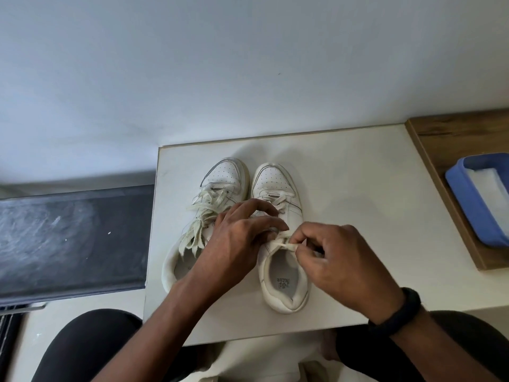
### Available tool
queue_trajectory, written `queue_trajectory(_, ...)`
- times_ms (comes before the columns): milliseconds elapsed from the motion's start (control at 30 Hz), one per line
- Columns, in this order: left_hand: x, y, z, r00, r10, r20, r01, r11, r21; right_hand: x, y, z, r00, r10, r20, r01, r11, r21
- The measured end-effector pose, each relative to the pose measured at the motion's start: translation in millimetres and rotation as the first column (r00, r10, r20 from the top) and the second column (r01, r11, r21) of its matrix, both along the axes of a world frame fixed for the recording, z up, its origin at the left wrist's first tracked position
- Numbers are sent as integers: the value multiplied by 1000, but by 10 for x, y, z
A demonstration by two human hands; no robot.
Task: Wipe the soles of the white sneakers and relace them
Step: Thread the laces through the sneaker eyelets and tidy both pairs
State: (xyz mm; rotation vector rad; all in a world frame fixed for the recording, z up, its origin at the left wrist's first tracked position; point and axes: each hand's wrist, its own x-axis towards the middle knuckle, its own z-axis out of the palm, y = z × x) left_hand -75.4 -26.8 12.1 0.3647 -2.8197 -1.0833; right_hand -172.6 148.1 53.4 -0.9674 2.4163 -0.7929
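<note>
The right sneaker (pixel 283 285) is seen at mid-frame on the desk (pixel 358 202), toe toward the top of the frame and heel toward the person, so its long axis runs straight up and down. Both hands are met over its top eyelets. A lace (pixel 281 245) end is pinched between thumb and fingers of the right hand (pixel 338 255), at the collar. The left hand (pixel 242 238) is curled in from the left; whether lace is held there cannot be told. Just beside it, the left sneaker (pixel 225 175) is seen with loose laces.
</note>
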Motion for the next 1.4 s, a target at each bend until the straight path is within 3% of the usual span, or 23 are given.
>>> queue_trajectory(233, -9, 26, 3, 998, 36, -48, -35, 999, 11, 74, -15, 2, 999, 30, -17, -28, 994, 103)
queue_trajectory(533, -33, 29, -50, 994, 74, -76, -72, 997, 23, 77, -41, -44, 985, -11, -170, 3, 999, -51)
queue_trajectory(933, -17, 25, -1, 996, 59, -63, -58, 998, 24, 170, -153, -79, 955, -21, -295, 44, 996, 74)
queue_trajectory(1067, -18, 22, -41, 994, 70, -80, -66, 996, 52, 217, -204, -73, 959, -32, -281, 64, 992, 105)
queue_trajectory(1400, -26, 24, -39, 997, 73, -37, -71, 996, 50, 207, -180, -219, 983, -109, -148, 108, 994, -13)
